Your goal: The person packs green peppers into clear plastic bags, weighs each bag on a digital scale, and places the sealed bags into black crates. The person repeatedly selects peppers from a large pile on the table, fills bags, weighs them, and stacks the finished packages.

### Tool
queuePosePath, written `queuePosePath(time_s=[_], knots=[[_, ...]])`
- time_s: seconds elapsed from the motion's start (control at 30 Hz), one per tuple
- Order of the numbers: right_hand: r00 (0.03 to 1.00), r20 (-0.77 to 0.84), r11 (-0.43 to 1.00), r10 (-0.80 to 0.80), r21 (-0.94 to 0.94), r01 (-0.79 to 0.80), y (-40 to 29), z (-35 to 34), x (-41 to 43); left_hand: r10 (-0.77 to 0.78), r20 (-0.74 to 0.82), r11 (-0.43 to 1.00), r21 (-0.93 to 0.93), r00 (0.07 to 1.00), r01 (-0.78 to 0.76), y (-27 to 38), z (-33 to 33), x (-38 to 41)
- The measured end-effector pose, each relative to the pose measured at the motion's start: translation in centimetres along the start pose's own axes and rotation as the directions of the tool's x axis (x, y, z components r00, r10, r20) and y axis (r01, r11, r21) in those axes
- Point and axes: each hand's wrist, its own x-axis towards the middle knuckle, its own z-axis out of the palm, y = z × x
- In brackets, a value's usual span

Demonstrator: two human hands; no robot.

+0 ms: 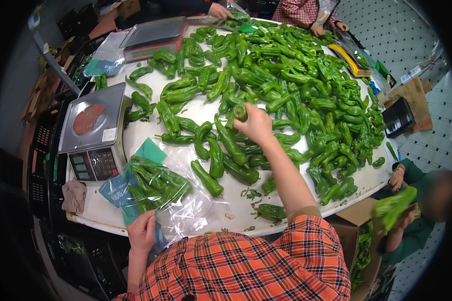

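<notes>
My left hand (142, 230) grips the edge of a clear plastic bag (188, 210) at the near left of the table. Several long green peppers (158, 180) lie inside the bag, whose printed part is blue and green. Over the middle of the table, the fingers of my right hand (254, 126) are closed around a green pepper (240, 112), its end turned up towards me. Loose peppers (229, 141) lie just below and around that hand. A wide heap of peppers (324, 94) spreads to the right and far side of the white table (135, 222).
A digital scale (92, 128) stands left of the bag, a red-based scale (154, 37) behind it. A yellow device (348, 60) lies far right. At right, a co-worker's hand (403, 222) holds peppers above a cardboard box (356, 212). Other people's hands (220, 11) work across the table.
</notes>
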Motion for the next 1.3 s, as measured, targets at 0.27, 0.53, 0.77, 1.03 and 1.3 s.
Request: queuePosePath(time_s=[0.27, 0.53, 0.77, 1.03, 1.3], knots=[[0.941, -0.338, 0.923, 0.003, 0.362, 0.127, -2.4, -0.5, 10.0, -0.01, 0.02, 1.0, 0.014, 1.0, 0.01, 0.1, -0.2, 0.2], [0.992, 0.127, 0.979, -0.021, 0.206, -0.006, -4.3, 1.0, 0.5, 0.013, 0.027, 1.0, 0.005, 1.0, -0.013, -0.4, -0.3, 0.4], [0.993, 0.107, 0.999, -0.051, 0.002, 0.051, -2.9, 4.3, -13.4, 0.002, 0.118, 0.986, -0.165, 0.993, 0.018, -2.5, 0.8, -0.5], [0.758, -0.08, 0.744, 0.648, -0.148, -0.652, 2.2, -1.9, -26.0, 0.126, 0.269, 0.986, -0.137, 0.955, -0.091, -3.1, 0.5, 0.6], [0.812, -0.011, 0.746, 0.583, 0.403, -0.53, -7.1, 4.2, -22.5, 0.198, 0.435, 0.979, -0.141, 0.879, -0.15, -3.7, 0.7, 0.7]])
